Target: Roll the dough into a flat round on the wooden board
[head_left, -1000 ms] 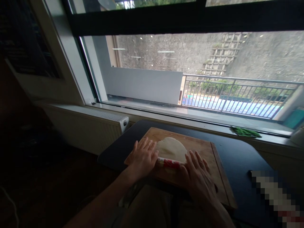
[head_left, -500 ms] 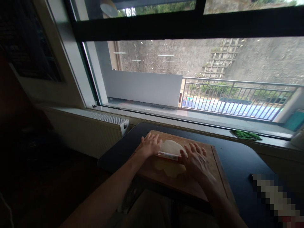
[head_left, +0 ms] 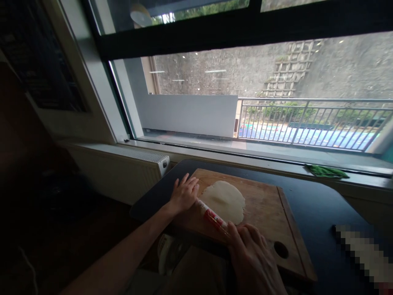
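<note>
Roller (head_left: 213, 218) aslant, left hand (head_left: 184, 194) splayed, right hand (head_left: 252, 253) curled

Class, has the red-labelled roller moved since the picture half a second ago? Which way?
Yes. Judged against the wooden board, the roller has come toward the board's near edge and now slants, its right end nearer that edge.
</note>
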Demonstrator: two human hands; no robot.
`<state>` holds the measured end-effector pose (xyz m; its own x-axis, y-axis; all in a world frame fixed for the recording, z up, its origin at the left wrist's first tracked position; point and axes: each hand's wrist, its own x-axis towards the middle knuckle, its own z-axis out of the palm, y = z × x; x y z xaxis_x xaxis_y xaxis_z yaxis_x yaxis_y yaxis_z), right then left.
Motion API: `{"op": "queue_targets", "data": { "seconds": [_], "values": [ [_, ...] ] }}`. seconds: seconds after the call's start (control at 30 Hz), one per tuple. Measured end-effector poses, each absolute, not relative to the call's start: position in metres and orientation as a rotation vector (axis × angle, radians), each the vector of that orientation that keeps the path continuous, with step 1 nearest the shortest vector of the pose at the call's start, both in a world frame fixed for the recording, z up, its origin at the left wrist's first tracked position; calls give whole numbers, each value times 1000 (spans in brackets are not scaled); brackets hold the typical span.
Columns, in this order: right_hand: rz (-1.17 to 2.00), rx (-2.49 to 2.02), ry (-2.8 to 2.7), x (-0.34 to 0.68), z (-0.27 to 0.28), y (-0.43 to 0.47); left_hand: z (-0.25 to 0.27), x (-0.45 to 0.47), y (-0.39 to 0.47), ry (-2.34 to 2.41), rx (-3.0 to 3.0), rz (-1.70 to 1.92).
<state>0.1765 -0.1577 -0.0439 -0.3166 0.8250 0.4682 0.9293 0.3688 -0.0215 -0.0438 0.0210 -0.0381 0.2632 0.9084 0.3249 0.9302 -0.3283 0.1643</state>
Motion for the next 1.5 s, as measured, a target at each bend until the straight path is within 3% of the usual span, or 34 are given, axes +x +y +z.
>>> {"op": "queue_targets", "data": {
  "seconds": [0.43,0.83,1.2,1.5],
  "values": [
    [-617,-1558,-2112,213,-33,-164,-10,63,96,-1892,-2503,-487],
    [-473,-1436,-2190,191,-46,-172,-35,-32,33,-1716,-2496,-534],
    [-530,-1508,-2066,216,-16,-169,-5,78,102,-1877,-2622,-449],
    [-427,-1412,-2102,184,-30,-177,-18,-15,42,-1796,-2611,-321]
  ]
}}
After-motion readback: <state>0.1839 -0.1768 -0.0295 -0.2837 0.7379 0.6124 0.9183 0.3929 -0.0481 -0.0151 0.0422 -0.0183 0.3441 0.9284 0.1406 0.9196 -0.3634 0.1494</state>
